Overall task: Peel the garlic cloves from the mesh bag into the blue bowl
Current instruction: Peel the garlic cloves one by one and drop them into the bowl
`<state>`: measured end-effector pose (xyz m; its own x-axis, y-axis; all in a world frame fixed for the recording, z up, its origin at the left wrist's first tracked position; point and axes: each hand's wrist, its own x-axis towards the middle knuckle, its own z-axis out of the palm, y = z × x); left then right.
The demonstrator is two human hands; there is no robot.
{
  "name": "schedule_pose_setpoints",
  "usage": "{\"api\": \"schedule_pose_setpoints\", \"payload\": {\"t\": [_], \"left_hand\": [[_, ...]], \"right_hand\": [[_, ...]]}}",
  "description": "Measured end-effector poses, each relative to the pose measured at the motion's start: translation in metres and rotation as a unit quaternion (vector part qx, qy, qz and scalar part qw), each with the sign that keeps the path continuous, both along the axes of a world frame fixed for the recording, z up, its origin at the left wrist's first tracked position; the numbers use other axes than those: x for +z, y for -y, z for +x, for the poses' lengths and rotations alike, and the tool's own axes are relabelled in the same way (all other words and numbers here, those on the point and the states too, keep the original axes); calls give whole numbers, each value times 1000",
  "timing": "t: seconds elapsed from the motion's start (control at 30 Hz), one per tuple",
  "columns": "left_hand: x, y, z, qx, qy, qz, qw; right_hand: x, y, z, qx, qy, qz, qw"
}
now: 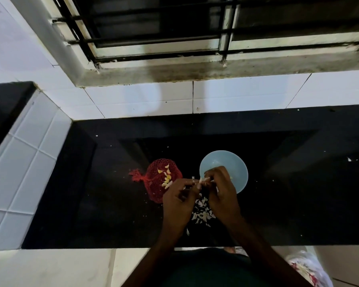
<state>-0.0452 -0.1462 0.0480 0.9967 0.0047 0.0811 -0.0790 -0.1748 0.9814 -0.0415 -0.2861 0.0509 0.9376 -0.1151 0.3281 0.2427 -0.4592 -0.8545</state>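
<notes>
A red mesh bag [157,181] lies on the black counter with several pale garlic cloves [166,177] on top of it. The light blue bowl [234,162] stands just to its right, with a few peeled pieces inside. My left hand [178,200] and my right hand [221,190] meet in front of the bowl's near-left rim. Both pinch one small garlic clove [202,180] between their fingertips. A heap of white garlic skins [202,212] lies on the counter beneath and between my hands.
The black counter [298,193] runs left to right, with white tiled wall behind and a raised tiled ledge [23,168] at the left. A barred window sits above. A plastic bag [309,268] shows below the counter edge at lower right.
</notes>
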Motion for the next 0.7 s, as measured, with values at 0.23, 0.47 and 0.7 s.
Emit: {"api": "schedule_pose_setpoints", "payload": {"t": [0.23,0.47,0.7], "left_hand": [[-5,-9,-2,-16,46,60,997],[-4,-2,-6,-55,46,34,997],[0,2,-6,-31,78,69,994]], "right_hand": [[9,7,-7,9,-67,127,990],[6,13,-4,60,-81,106,989],[15,10,-3,91,-41,-86,991]]}}
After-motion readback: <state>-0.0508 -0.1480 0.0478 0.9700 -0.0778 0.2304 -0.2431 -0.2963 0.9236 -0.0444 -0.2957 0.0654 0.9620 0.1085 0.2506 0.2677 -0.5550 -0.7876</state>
